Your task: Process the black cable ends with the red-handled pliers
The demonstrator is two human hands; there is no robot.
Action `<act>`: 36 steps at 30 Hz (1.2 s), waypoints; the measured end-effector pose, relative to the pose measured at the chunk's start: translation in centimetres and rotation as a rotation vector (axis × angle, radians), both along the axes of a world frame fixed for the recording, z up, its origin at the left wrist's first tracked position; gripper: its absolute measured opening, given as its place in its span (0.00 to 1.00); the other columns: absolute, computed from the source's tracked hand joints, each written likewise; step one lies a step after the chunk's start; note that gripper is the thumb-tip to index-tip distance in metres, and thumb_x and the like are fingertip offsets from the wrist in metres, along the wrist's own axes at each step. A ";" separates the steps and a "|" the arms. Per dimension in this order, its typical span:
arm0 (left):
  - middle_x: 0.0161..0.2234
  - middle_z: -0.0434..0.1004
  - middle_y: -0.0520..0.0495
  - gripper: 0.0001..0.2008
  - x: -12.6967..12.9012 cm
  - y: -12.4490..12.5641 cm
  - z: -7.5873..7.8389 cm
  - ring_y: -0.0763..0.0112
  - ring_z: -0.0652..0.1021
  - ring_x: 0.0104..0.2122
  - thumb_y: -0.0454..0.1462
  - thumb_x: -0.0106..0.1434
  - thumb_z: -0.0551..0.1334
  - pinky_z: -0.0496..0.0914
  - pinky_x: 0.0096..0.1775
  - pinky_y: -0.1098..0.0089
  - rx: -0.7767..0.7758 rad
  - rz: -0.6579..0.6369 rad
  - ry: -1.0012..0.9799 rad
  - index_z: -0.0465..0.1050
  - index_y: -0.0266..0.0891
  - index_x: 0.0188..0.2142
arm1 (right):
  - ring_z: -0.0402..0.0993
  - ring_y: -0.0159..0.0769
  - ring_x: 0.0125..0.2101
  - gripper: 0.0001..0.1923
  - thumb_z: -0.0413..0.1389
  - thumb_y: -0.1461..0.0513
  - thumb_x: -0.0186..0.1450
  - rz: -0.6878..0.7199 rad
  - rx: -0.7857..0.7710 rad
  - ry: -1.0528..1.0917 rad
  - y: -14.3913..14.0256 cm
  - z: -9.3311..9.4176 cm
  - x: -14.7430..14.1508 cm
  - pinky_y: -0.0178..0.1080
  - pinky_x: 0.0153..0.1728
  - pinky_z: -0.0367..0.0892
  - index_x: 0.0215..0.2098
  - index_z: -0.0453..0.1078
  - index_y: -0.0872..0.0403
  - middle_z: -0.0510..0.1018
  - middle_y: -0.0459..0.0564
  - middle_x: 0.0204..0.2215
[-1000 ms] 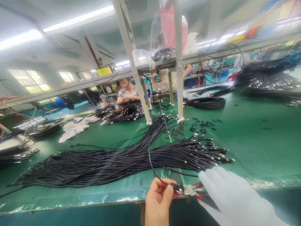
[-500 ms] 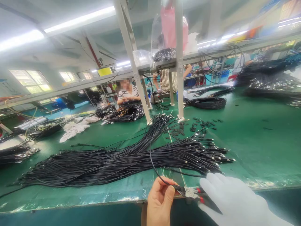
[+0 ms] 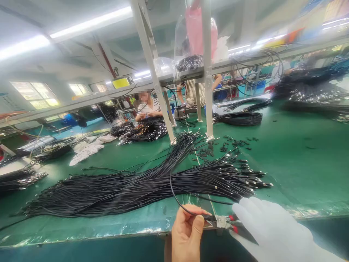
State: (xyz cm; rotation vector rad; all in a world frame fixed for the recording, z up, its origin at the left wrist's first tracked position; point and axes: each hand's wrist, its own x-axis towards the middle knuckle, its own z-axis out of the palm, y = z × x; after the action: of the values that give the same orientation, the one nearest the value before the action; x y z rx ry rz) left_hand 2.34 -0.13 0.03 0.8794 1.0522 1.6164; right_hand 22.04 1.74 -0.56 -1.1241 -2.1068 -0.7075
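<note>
While the left hand pinches one cable, pliers sit just beside.

Wall marking: bluish, left of the big window, too blurred for me to read.
Yellow panel: right of that window, no words I can make out.

pliers: handles partly hidden by right hand | left hand: cut by bottom edge | far-right cable pile: blurred
</note>
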 end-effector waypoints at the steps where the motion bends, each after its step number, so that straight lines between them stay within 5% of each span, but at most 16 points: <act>1: 0.29 0.80 0.47 0.19 0.1 0.0 0.0 0.67 0.79 0.31 0.52 0.51 0.76 0.75 0.36 0.73 0.003 0.013 0.007 0.80 0.39 0.30 | 0.64 0.40 0.24 0.10 0.48 0.55 0.70 -0.008 0.020 0.022 -0.1 0.2 -0.2 0.42 0.28 0.54 0.33 0.64 0.48 0.69 0.44 0.25; 10: 0.28 0.79 0.50 0.22 1.6 0.1 -0.7 0.72 0.78 0.30 0.55 0.48 0.76 0.74 0.34 0.78 -0.019 0.199 0.009 0.78 0.40 0.29 | 0.68 0.46 0.29 0.10 0.48 0.58 0.69 -0.049 0.066 -0.041 0.3 0.7 -0.2 0.46 0.30 0.58 0.37 0.70 0.53 0.75 0.53 0.31; 16: 0.27 0.79 0.52 0.23 2.6 0.1 -0.4 0.73 0.78 0.28 0.55 0.46 0.77 0.74 0.32 0.78 -0.025 0.260 -0.010 0.77 0.41 0.29 | 0.67 0.42 0.26 0.04 0.55 0.62 0.61 -0.079 0.001 -0.063 0.2 0.6 0.0 0.46 0.30 0.56 0.30 0.63 0.49 0.76 0.50 0.30; 22: 0.27 0.80 0.50 0.22 2.3 0.2 -0.7 0.71 0.79 0.28 0.54 0.48 0.76 0.76 0.32 0.76 -0.021 0.195 -0.030 0.78 0.40 0.29 | 0.64 0.39 0.24 0.07 0.55 0.63 0.62 -0.002 -0.024 0.002 0.9 0.2 0.2 0.44 0.29 0.52 0.30 0.60 0.48 0.72 0.44 0.25; 29: 0.29 0.84 0.46 0.22 1.4 -0.2 -0.8 0.68 0.83 0.29 0.50 0.44 0.80 0.78 0.35 0.74 -0.067 0.008 -0.074 0.85 0.39 0.33 | 0.60 0.39 0.21 0.13 0.41 0.60 0.72 0.074 0.010 0.083 1.1 0.2 0.6 0.41 0.27 0.49 0.29 0.56 0.47 0.68 0.42 0.21; 36: 0.29 0.81 0.49 0.18 1.7 0.3 -2.1 0.69 0.82 0.26 0.53 0.50 0.76 0.78 0.31 0.75 0.045 0.123 0.140 0.85 0.42 0.30 | 0.62 0.38 0.20 0.10 0.43 0.62 0.68 0.029 -0.050 0.023 1.0 -0.2 0.8 0.41 0.26 0.50 0.28 0.57 0.47 0.70 0.42 0.20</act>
State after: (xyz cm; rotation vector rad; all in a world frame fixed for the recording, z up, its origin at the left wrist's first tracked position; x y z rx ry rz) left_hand 4.01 0.14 -2.08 0.9854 1.1910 1.7053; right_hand 22.80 2.74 -0.80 -1.1204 -2.1276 -0.6284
